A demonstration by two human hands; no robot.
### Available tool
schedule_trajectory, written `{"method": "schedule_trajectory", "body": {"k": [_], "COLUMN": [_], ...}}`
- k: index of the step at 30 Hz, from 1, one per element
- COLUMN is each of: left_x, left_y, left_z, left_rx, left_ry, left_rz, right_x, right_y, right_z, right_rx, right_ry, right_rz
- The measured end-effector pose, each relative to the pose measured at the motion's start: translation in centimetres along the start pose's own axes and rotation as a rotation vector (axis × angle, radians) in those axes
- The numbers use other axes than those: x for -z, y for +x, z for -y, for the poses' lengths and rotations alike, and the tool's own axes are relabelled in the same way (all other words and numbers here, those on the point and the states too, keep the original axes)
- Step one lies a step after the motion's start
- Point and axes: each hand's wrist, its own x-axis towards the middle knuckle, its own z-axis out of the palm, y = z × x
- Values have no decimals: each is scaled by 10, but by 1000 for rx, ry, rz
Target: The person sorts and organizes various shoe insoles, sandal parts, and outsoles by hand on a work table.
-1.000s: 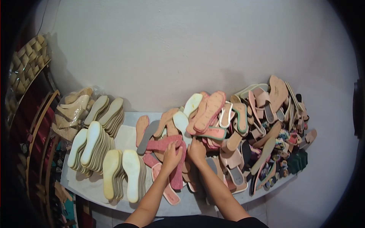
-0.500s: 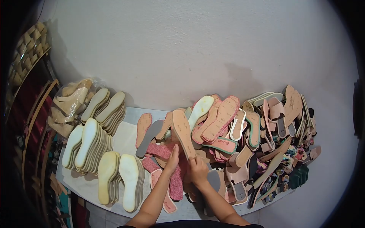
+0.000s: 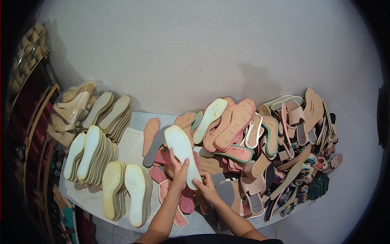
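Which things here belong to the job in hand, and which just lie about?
Job in hand:
- white sole, held by left hand and right hand
- stacked soles, probably

Apparently just lying about:
- bagged wedge pieces
- strapped sandals

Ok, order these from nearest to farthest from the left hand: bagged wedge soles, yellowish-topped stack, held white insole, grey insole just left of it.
1. White insole: touching the left hand.
2. Grey insole: just left of that.
3. Yellowish-topped stack: farther left, near side.
4. Bagged wedge soles: far left, toward the wall.
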Motion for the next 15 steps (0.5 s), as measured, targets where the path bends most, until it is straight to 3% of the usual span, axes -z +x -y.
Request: {"method": "schedule_trajectory", "body": {"k": [1, 4, 7, 9, 11, 13, 15], "left_x": [2, 13, 48, 32, 27, 34, 44], "left_y": [-3, -8, 7, 2, 0, -3, -8], "left_z": [1, 7, 40, 18, 14, 23, 31], "left_rx": [2, -22, -91, 50, 67, -42, -21], "left_ry": [22, 108, 308, 86, 45, 190, 150], "left_rz": [-32, -113, -162, -166, -160, -142, -131], "right_x": [0, 1, -10, -17, -22, -4, -4], "right_y": [-2, 7, 65, 113, 157, 196, 216], "right_z": [-4, 8, 61, 73, 66, 22, 6], "right_rx": [-20, 343, 832, 673, 312, 245, 114], "right_ry": [-61, -705, -1134, -1410, -1604, -1812, -1917], "right_rz": [-10, -175, -342, -331, -324, -517, -629]}}
